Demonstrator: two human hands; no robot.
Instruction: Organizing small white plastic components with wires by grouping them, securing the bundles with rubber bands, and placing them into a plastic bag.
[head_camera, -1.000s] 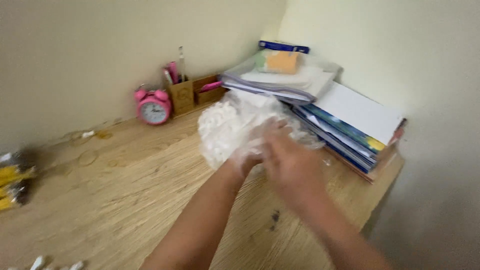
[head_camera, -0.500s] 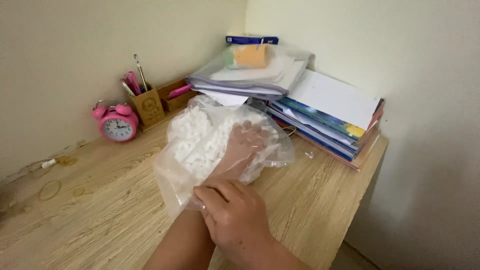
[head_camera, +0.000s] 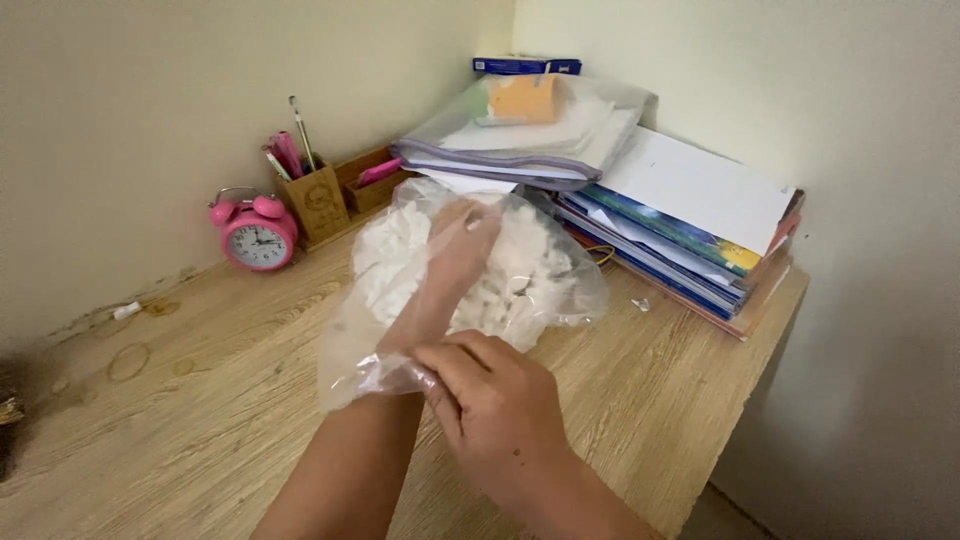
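Nearby, pink clock (head_camera: 257, 237), stacked books (head_camera: 690, 235).

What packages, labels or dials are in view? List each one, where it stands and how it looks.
Clear plastic bag: desk centre, crumpled, full of small white pieces, left hand inside, right hand pinching its mouth.
Blue box: flat, atop the corner stack.
Zip pouch: translucent grey, on the books, orange item inside.
Alarm clock: pink, round white dial, by the wall.
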